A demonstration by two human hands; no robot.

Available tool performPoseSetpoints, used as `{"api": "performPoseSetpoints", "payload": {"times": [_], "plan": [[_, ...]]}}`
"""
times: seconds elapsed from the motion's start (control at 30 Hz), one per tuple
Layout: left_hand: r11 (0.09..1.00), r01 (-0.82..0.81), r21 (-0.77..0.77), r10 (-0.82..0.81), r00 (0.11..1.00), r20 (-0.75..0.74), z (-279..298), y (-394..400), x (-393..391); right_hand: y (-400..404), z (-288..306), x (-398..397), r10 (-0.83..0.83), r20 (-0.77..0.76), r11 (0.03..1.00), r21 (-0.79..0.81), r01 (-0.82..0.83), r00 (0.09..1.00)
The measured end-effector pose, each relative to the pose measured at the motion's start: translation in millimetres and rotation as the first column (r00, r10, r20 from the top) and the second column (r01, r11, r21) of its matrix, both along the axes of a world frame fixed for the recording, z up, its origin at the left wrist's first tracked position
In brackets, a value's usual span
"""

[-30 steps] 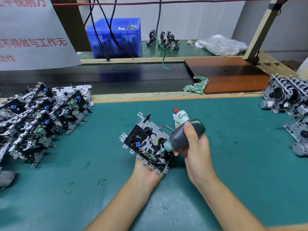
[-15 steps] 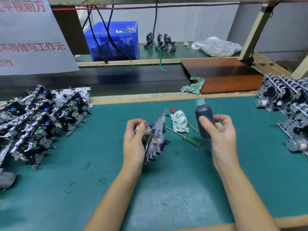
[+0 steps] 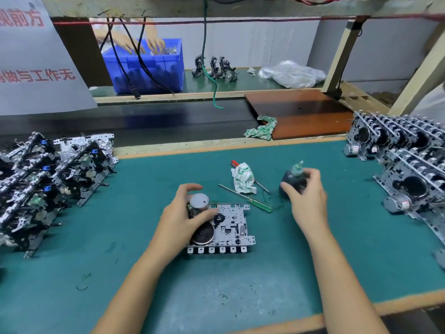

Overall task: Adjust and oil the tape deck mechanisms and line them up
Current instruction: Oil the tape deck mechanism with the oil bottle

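Left stack: finished mechanisms (image 3: 55, 184) at 9 o'clock.
Left hand (image 3: 183, 213): gripped motor of tape deck mechanism (image 3: 228, 225) — flat on mat (image 3: 120, 237), centre.
Right hand (image 3: 305, 196): fingers curled round oil bottle (image 3: 292, 180), 1 o'clock — upright.
Hands: apart.

a silver tape deck mechanism (image 3: 226, 225) lies flat on the green mat, its round motor can and dark flywheel facing up at its left side. a dark oil bottle (image 3: 294, 180) with a pale nozzle stands upright to its right, and rows of other mechanisms (image 3: 43, 186) lean together at both mat edges.
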State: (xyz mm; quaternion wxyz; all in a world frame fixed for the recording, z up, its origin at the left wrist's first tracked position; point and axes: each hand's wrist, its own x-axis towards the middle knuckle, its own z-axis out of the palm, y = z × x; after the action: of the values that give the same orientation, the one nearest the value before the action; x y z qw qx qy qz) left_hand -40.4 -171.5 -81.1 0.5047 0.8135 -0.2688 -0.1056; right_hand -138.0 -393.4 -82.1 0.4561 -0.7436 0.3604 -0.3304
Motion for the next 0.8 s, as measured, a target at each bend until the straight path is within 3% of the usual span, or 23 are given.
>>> {"api": "performPoseSetpoints", "payload": {"times": [0.07,0.13,0.2,0.23,0.27,0.3,0.33,0.37,0.43,0.5,0.8], "plan": [[0.991,0.125,0.046,-0.124,0.991,-0.043,0.3,10.6,13.8,-2.4,-3.5,1.7,0.042,-0.060,0.998,0.045,-0.039,0.997],[0.976,0.219,0.017,-0.217,0.972,-0.086,-1.3,16.2,21.9,3.2,-1.5,3.1,-0.022,-0.025,0.999,0.023,0.023,0.999],[0.971,0.227,-0.076,-0.235,0.966,-0.111,-6.4,18.0,22.4,15.2,7.1,0.5,-0.190,0.120,0.947,-0.240,0.214,0.974],[0.970,0.218,-0.107,-0.229,0.968,-0.105,-9.6,18.2,21.8,21.3,12.3,-2.2,-0.193,0.215,0.891,-0.371,0.263,0.957],[0.969,0.213,-0.123,-0.225,0.969,-0.098,-12.5,17.9,21.8,26.9,17.2,-4.5,-0.083,0.231,0.871,-0.456,0.183,0.969],[0.969,0.212,-0.126,-0.224,0.970,-0.092,-14.7,17.8,21.6,34.1,22.2,-5.8,0.120,0.149,0.871,-0.490,-0.032,0.981],[0.969,0.213,-0.124,-0.225,0.970,-0.090,-15.6,17.7,21.5,42.6,25.7,-6.7,0.354,-0.038,0.822,-0.464,-0.330,0.935],[0.969,0.215,-0.120,-0.226,0.970,-0.090,-15.9,17.7,21.9,50.4,26.6,-5.0,0.522,-0.306,0.701,-0.377,-0.605,0.796],[0.969,0.224,-0.109,-0.233,0.969,-0.085,-15.8,18.1,22.9,59.3,22.6,1.0,0.524,-0.708,0.440,-0.252,-0.862,0.474],[0.966,0.233,-0.109,-0.241,0.968,-0.068,-16.2,19.4,22.3,62.7,22.9,7.2,0.396,-0.826,0.356,-0.264,-0.896,0.401],[0.969,0.216,-0.122,-0.219,0.976,-0.010,-18.3,20.3,18.0,72.9,33.2,11.3,0.300,-0.856,0.314,-0.327,-0.891,0.421]]}}
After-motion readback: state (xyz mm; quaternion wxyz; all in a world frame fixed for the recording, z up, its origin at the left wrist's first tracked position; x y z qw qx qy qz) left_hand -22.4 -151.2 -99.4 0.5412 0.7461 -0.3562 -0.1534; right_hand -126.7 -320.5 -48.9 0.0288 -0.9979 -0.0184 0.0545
